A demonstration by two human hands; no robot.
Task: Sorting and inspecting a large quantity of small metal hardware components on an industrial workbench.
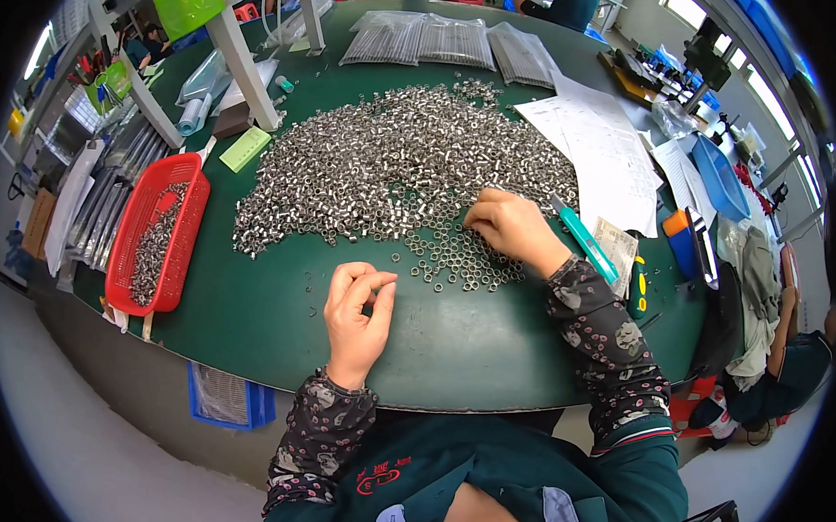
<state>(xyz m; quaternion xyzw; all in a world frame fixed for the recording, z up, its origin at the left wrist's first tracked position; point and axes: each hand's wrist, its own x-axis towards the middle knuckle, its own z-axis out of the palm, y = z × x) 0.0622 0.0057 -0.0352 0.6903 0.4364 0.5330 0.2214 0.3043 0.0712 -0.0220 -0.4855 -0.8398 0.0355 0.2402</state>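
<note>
A broad heap of small silvery metal rings [405, 160] covers the middle of the green table. In front of it, a looser single layer of metal rings [469, 264] spreads toward me. My right hand [518, 228] reaches in at the heap's near right edge, its fingers bent and drawn together among the rings. Whatever its fingertips hold is hidden. Left of the loose rings, my left hand [357, 309] hovers over the table with curled fingers and the thumb close to the index finger. I cannot make out anything between them.
A red plastic basket [182, 223] with small metal parts stands at left. A teal utility knife [585, 241] and paper sheets [608, 153] lie at right, near a yellow-green handled tool [637, 288]. Bagged rods [456, 43] line the back. Another person [790, 372] sits at far right.
</note>
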